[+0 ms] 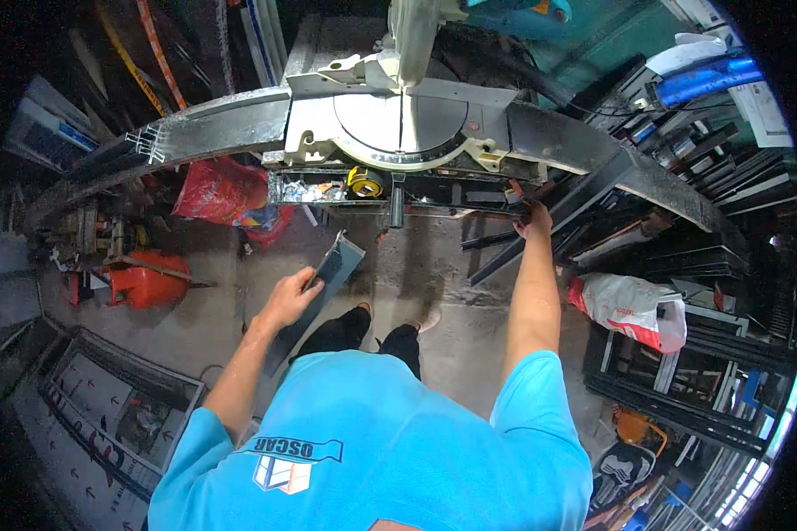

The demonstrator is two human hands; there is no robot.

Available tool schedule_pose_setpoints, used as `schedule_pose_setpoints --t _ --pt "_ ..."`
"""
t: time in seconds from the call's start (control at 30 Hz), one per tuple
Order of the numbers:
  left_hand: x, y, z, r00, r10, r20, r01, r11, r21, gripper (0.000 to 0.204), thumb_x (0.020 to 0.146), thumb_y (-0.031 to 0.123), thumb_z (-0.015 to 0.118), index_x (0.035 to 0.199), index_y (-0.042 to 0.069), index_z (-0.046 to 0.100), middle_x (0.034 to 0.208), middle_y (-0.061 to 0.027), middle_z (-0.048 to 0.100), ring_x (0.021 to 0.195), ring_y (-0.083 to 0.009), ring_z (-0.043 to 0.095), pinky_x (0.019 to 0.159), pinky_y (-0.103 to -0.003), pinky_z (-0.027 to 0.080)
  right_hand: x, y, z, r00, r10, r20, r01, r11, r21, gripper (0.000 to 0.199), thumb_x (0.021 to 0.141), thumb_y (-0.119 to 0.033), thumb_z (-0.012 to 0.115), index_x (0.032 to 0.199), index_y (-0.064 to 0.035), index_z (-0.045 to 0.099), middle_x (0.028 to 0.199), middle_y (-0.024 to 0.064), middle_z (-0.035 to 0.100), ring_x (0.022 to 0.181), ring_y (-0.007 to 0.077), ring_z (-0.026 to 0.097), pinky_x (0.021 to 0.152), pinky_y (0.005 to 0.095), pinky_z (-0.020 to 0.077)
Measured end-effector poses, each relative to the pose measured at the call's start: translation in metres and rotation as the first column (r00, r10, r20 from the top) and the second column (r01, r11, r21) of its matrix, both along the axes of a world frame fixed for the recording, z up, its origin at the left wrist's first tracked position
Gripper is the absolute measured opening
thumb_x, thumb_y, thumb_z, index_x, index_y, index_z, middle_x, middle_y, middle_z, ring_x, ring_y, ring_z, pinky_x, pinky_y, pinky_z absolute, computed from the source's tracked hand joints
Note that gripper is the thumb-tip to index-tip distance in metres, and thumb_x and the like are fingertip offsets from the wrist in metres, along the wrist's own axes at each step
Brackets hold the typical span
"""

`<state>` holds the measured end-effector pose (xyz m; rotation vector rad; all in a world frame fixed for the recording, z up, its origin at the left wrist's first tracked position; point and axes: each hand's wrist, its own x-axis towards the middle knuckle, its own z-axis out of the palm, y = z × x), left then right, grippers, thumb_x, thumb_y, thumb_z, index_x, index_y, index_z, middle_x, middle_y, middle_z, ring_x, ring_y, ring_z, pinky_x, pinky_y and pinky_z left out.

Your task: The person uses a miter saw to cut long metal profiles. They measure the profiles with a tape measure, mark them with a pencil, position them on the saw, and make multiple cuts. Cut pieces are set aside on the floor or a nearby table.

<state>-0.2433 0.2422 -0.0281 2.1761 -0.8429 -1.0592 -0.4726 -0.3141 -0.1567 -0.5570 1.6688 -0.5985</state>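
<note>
In my left hand is a long dark grey metal profile, slanting from beside my leg up toward the saw bench. My fingers wrap its upper part, and its cut end faces away from me. My right hand reaches to the right end of the tray under the mitre saw. Its fingers are curled beside a small red-handled tool; what they grip is hidden. A yellow and black tape measure lies in the tray, left of the saw's handle.
Long bench wings extend from both sides of the saw. Dark profiles lean at the right wing. A red sack and an orange container stand left; a white and red bag lies right, near stacked frames.
</note>
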Motion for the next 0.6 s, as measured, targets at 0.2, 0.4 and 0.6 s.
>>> schedule_pose_setpoints --t 0.2,0.4,0.6 --pt "-0.01 -0.018 -0.013 0.996 0.085 -0.01 -0.085 0.962 -0.258 0.026 0.097 0.026 0.063 0.1 0.001 0.056 0.076 -0.0185 0.052 0.068 -0.025 0.048 0.065 -0.041 0.042 -0.012 0.0 0.0 0.943 -0.13 0.307 0.111 0.991 0.081 0.04 0.093 -0.043 0.066 0.117 -0.0107 0.061 0.106 0.0119 0.066 0.085 0.0321 0.064 0.072 0.05 0.0503" --pt "-0.015 -0.048 0.005 0.999 0.045 -0.008 -0.045 0.931 -0.361 0.026 0.097 0.025 0.063 0.105 0.001 0.058 0.081 -0.0196 0.059 0.071 -0.0259 0.054 0.068 -0.041 0.044 -0.043 -0.019 -0.025 0.955 -0.184 0.232 0.239 0.942 -0.236 0.033 0.098 -0.039 0.057 0.108 -0.0081 0.062 0.091 0.0114 0.065 0.078 0.027 0.062 0.062 0.0465 0.0487" --pt "-0.029 -0.047 0.004 0.998 0.048 0.037 -0.036 0.961 -0.274 0.025 0.096 0.024 0.063 0.102 0.001 0.057 0.079 -0.0211 0.058 0.07 -0.0324 0.055 0.067 -0.044 0.044 -0.033 -0.009 -0.003 0.995 -0.081 -0.052 0.03 0.776 -0.63 0.031 0.098 -0.033 0.053 0.091 -0.0044 0.062 0.083 0.0084 0.063 0.06 0.0223 0.053 0.053 0.041 0.0424"
